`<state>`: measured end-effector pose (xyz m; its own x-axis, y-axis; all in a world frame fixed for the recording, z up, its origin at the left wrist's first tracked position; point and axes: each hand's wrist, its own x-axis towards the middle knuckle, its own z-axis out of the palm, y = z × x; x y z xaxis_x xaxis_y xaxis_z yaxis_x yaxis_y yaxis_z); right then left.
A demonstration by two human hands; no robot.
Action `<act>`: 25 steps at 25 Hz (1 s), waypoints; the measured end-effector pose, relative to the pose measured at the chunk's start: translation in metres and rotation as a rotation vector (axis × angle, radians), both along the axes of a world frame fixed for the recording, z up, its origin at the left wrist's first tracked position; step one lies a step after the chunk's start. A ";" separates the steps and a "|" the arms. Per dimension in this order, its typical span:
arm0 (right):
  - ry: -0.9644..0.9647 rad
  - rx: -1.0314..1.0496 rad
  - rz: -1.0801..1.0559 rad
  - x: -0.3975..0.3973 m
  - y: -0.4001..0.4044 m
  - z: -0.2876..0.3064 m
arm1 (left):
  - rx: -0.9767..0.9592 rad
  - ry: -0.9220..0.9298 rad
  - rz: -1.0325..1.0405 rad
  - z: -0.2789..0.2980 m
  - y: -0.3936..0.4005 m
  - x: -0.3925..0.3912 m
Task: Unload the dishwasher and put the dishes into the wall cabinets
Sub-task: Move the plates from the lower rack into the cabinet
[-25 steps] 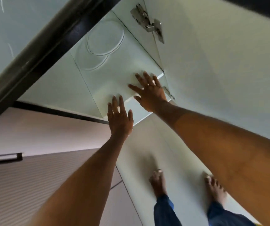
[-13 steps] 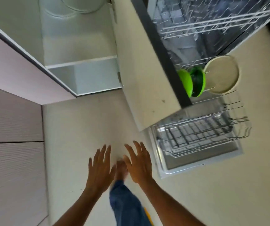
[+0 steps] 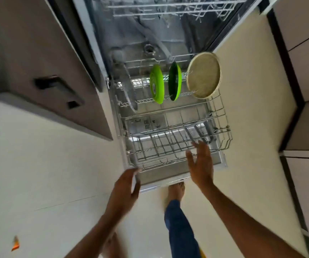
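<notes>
- Clearly, the open dishwasher (image 3: 161,34) dominates the view, its grey interior tub showing and its upper white wire rack, as far as it shows, holding no dishes.
- Its pulled-out lower white wire rack (image 3: 177,131) sits over the lowered door, and the near half of it carries nothing.
- At the far end of that rack, three dishes stand on edge in a row: a round beige plate (image 3: 204,75) on the right, a dark green plate (image 3: 175,81) in the middle, and a lime green plate (image 3: 156,83) on the left, each near its neighbour but apart.
- Both arms reach toward the rack from below; a leg in blue jeans and a bare foot stand on the pale floor (image 3: 47,164) just in front of the door.
- The right hand (image 3: 201,164) hovers over the rack's near edge with fingers straight and spread, holding nothing.
- The left hand (image 3: 123,190) is at the door's near left corner, fingers loosely extended and empty; whether it touches the corner cannot be told.
- Judging by this, three dishes at least remain to be lifted out and carried to the wall cabinets, which are out of view; the likely next step is reaching further in for one of the plates.
</notes>
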<state>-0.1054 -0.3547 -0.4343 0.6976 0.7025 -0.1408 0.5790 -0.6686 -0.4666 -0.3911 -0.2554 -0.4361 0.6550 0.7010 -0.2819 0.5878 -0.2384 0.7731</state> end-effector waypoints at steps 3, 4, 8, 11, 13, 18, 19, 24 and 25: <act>0.021 0.106 -0.190 0.114 0.064 -0.033 | 0.077 0.022 0.330 -0.025 0.080 0.101; 0.032 0.118 -0.280 0.152 0.087 -0.038 | 0.099 0.039 0.467 -0.031 0.108 0.135; 0.089 0.091 -0.305 0.264 0.177 -0.041 | -0.023 0.199 0.875 -0.107 0.202 0.206; 0.154 0.003 -0.336 0.291 0.211 -0.052 | -0.084 0.208 1.028 -0.150 0.232 0.194; 0.204 0.052 -0.396 0.283 0.211 -0.057 | -0.038 0.213 1.065 -0.115 0.213 0.203; 0.202 0.166 -0.568 0.212 0.149 -0.044 | 0.143 0.202 0.760 -0.042 0.132 0.167; 0.202 0.204 -0.625 0.199 0.131 -0.037 | 0.192 0.212 0.686 -0.034 0.116 0.151; 0.009 0.332 -0.011 0.118 0.034 0.038 | 0.256 0.105 0.112 0.030 0.068 0.080; -0.001 0.367 0.215 0.100 0.017 0.056 | 0.385 0.091 -0.059 0.035 0.063 0.065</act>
<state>-0.0053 -0.3375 -0.3782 0.5298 0.8354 0.1465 0.6879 -0.3221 -0.6504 -0.3256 -0.1928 -0.4009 0.6819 0.7285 -0.0650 0.6264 -0.5358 0.5662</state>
